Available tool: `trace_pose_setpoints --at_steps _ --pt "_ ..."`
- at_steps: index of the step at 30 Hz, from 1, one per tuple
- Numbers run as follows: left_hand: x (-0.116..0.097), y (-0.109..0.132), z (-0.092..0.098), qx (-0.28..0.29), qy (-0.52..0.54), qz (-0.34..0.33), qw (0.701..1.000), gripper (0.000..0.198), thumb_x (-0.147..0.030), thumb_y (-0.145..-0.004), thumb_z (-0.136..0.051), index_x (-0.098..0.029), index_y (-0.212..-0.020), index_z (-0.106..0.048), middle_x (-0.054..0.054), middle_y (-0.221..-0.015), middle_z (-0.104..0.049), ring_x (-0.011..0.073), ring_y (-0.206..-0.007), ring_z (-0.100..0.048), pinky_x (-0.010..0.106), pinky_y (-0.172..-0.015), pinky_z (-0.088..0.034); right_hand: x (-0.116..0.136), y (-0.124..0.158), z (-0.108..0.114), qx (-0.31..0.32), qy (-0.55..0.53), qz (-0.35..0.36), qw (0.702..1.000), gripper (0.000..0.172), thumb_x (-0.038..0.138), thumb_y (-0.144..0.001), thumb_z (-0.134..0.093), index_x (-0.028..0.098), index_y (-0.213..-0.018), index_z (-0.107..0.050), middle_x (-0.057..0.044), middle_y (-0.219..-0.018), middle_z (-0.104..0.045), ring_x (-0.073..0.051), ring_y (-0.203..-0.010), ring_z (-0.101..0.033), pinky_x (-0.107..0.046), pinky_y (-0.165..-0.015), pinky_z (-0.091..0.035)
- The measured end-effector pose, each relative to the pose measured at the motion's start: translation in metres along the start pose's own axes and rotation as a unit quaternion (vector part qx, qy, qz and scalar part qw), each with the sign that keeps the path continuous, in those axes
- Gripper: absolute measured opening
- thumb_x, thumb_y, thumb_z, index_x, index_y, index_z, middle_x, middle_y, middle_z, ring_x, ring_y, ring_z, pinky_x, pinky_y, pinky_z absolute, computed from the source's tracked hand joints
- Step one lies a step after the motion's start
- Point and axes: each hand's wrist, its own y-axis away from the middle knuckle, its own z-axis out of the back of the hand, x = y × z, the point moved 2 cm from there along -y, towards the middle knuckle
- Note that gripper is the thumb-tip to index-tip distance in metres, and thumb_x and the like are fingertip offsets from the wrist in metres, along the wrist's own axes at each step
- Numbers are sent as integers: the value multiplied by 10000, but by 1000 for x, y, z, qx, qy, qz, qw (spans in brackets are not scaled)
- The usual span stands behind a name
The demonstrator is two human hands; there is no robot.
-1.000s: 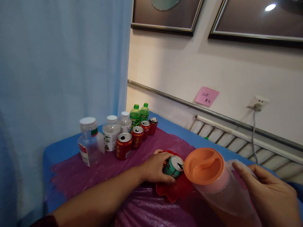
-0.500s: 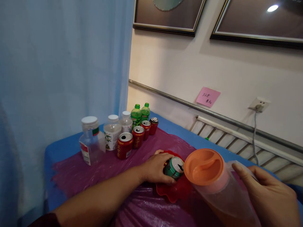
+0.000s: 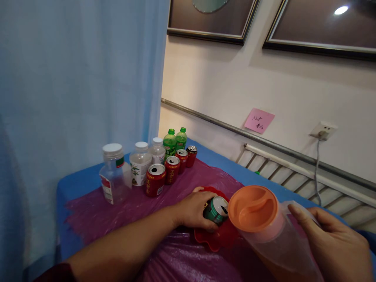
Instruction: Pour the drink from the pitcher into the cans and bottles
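My left hand (image 3: 192, 209) is wrapped round an opened green can (image 3: 216, 209) that stands in a red scalloped dish (image 3: 219, 237) on the purple-covered table. My right hand (image 3: 335, 244) grips a clear plastic pitcher (image 3: 273, 239) by its handle. The pitcher has an orange lid (image 3: 253, 207), holds orange liquid low down, and is tilted with its lid close against the green can.
Along the table's far left stand several opened red cans (image 3: 155, 180), two green bottles (image 3: 169, 143), and clear white-capped bottles (image 3: 113, 172). A blue curtain (image 3: 73, 90) hangs at left. The wall behind carries a rail, a radiator (image 3: 293, 176), a pink note (image 3: 259, 120) and a socket.
Both hands, the can and the pitcher stay almost where they were. The view has drifted slightly.
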Motion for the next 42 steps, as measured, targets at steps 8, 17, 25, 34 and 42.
trace_pose_setpoints --at_steps 8,17,25,34,42 --pt "0 0 0 1 6 -5 1000 621 -481 -634 -869 -288 -1178 -639 -2 -1144 -737 268 -1048 -670 455 -1127 -285 1 3 0 7 -15 -16 1000 501 717 -689 -678 217 -679 -657 25 -537 -556 -163 -547 -518 -216 -445 -404" --pt "2 0 0 6 -12 12 1000 661 -522 -611 -869 -269 -1178 -640 22 -1136 -734 278 -1042 -664 471 -1131 -293 -1 0 -1 1 -12 27 1000 495 702 -702 -675 210 -657 -642 23 -555 -537 -168 -578 -521 -213 -448 -396" --pt "0 0 1 5 -5 13 1000 669 -502 -600 -882 -278 -1185 -646 4 -1133 -735 274 -1043 -666 441 -1133 -299 -1 2 0 2 -20 30 999 491 692 -716 -672 209 -639 -626 27 -554 -523 -158 -572 -497 -210 -449 -382" --pt "2 1 1 2 -7 10 1000 659 -537 -625 -853 -273 -1192 -645 19 -1144 -733 282 -1048 -661 451 -1136 -298 -6 0 -2 14 -16 12 1000 506 707 -703 -682 216 -619 -599 32 -546 -488 -151 -575 -477 -205 -451 -377" --pt "2 0 1 6 -8 7 1000 665 -527 -610 -869 -272 -1184 -649 19 -1143 -734 284 -1042 -663 459 -1118 -317 3 3 1 8 1 4 1000 488 695 -701 -652 221 -599 -596 33 -536 -490 -148 -555 -465 -215 -444 -368"
